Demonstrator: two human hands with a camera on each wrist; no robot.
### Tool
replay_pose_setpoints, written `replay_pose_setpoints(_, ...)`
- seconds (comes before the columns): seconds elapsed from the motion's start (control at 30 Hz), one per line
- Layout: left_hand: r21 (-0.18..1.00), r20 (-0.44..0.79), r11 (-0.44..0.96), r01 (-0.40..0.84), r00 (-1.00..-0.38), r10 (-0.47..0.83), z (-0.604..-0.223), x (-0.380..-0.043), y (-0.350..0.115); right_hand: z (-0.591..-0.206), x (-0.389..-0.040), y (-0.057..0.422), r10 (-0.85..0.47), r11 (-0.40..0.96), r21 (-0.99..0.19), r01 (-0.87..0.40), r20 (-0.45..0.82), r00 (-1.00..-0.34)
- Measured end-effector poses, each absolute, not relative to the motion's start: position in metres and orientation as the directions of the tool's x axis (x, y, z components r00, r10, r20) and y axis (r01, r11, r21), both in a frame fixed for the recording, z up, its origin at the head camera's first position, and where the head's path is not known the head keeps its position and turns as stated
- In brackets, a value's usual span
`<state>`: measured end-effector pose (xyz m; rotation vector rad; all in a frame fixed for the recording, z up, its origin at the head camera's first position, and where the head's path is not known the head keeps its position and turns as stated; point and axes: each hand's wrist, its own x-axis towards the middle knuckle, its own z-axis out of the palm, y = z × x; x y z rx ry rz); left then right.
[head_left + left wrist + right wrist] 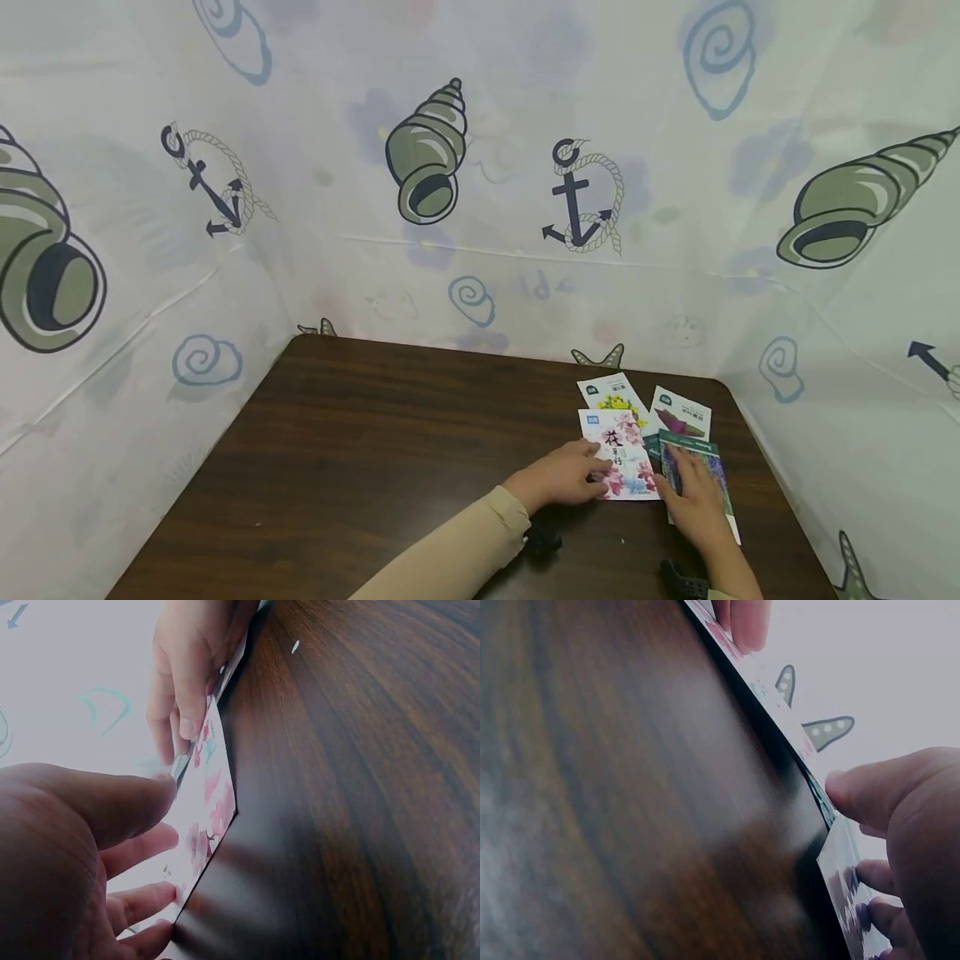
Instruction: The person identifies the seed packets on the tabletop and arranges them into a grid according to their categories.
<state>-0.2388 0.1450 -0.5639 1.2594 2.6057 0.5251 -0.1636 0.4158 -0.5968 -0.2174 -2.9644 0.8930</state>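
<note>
My left hand (564, 477) rests its extended fingertips on the left edge of a white packet with pink blossoms (621, 446). Beside it, my right hand (697, 500) lies with spread fingers over a green and purple packet (723, 487), its thumb at the blossom packet's right edge. Partly covered behind these are a packet with yellow flowers (611, 392) and one with a dark pink picture (682, 414). In the left wrist view, the blossom packet (214, 795) lies under the left fingertips. Purple print on the packet (847, 892) shows beneath the right fingers.
The packets overlap at the right end of a dark brown wooden table (360, 442). White cloth walls (510, 292) printed with shells and anchors enclose the table's back and sides. A small pale speck (295, 646) lies on the tabletop.
</note>
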Motion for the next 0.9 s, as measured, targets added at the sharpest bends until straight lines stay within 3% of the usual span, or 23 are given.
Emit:
replay_pose_setpoints(0.3, 0.344, -0.055, 0.631, 0.695, -0.656, 0.752, -0.564, -0.237, 0.140, -0.596, -0.163, 0.416, 0.133, 0.827, -0.554, 0.098, 0.023, -0.991)
replay_pose_setpoints(0.63, 0.195, -0.065, 0.729, 0.656, -0.733, 0.677, -0.562, -0.236, 0.135, -0.595, -0.166, 0.413, 0.145, 0.826, -0.547, 0.140, -0.034, -0.989)
replay_pose_setpoints(0.9, 0.211, -0.049, 0.761, 0.613, -0.771, 0.635, -0.563, -0.232, 0.134, -0.598, -0.164, 0.416, 0.128, 0.832, -0.547, 0.089, 0.033, -0.991)
